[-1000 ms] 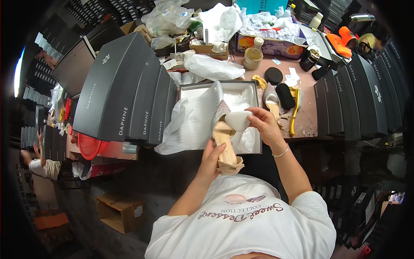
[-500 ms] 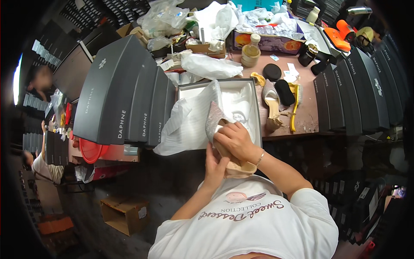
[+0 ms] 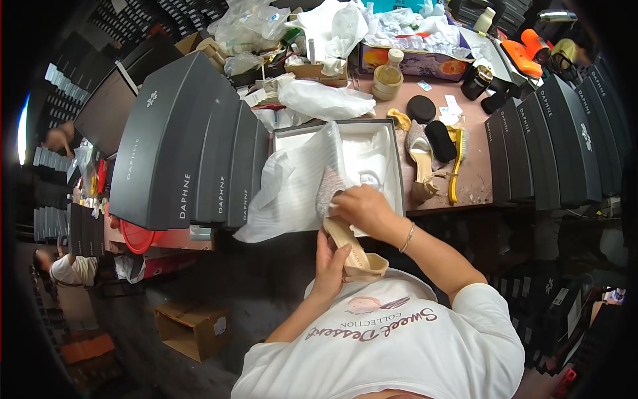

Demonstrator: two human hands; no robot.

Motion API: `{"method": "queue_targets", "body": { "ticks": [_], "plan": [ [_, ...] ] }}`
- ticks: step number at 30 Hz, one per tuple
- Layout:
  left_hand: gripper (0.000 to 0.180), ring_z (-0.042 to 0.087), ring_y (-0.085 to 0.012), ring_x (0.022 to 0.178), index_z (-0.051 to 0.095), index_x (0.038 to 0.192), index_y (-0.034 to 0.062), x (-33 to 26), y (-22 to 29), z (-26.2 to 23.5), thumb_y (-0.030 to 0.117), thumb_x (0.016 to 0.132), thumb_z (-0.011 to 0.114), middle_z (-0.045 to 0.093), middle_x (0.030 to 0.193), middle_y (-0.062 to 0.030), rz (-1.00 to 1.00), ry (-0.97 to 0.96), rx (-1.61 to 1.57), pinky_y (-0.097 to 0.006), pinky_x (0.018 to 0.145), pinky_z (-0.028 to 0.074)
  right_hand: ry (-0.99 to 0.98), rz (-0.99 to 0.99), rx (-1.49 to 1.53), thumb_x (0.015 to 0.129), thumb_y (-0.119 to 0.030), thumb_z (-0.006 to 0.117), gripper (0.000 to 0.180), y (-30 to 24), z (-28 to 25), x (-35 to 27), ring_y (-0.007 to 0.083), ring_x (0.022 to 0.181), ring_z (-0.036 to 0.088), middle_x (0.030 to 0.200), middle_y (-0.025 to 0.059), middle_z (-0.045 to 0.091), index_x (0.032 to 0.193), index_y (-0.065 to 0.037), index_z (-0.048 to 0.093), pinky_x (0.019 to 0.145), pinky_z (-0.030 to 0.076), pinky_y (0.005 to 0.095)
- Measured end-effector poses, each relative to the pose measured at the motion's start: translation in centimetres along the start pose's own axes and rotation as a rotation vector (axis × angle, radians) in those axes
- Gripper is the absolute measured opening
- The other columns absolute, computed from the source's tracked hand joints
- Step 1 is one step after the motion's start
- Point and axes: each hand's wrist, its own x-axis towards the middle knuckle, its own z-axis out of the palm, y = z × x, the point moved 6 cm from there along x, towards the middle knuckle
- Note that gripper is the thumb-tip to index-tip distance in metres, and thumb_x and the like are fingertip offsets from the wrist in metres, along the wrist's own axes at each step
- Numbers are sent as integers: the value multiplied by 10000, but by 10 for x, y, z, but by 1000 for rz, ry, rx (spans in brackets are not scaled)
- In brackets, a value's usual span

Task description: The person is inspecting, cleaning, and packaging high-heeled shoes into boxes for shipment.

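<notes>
A beige slingback shoe (image 3: 344, 241) with a glittery pointed toe is tilted in front of my chest, its toe away from me. My left hand (image 3: 328, 265) grips it from the left side, thumb along the insole's edge. Closed fingers of my right hand (image 3: 367, 209) are at the toe opening; what they pinch is hidden. Beyond the shoe lies an open shoebox (image 3: 401, 178) lined with white paper. A thin white wrapping sheet (image 3: 282, 189) drapes over its left side. The matching shoe (image 3: 420, 159) lies on the table right of the box.
Dark shoeboxes (image 3: 169, 139) stand in a row at left, and more dark boxes (image 3: 555, 136) at right. A yellow-handled brush (image 3: 454, 176), a black oval pad (image 3: 439, 141) and a jar (image 3: 387, 83) are on the table (image 3: 468, 186). At far left sits another person (image 3: 70, 271).
My right hand has drawn back slightly from inside the shoe to its toe opening, uncovering the insole. The left hand still grips the shoe. The person at far left has shifted lower.
</notes>
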Motion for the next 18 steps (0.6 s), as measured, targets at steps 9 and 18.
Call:
{"method": "queue_targets", "body": {
  "ticks": [9,18],
  "plan": [
    [564,615,-213,896,290,1374,47,2,8,-2,147,871,523,529,1145,-149,-93,38,-37,-358,804,548,-339,250,-517,808,-154,636,156,144,31,-11,353,760,621,824,160,608,875,-22,586,646,511,405],
    [593,585,-193,983,219,1407,39,10,3,-8,86,889,504,496,1191,-138,14,32,40,-352,851,517,-226,143,-16,755,-62,618,247,6,-11,4,300,894,601,919,110,565,997,-66,567,716,492,409]
  ]
}}
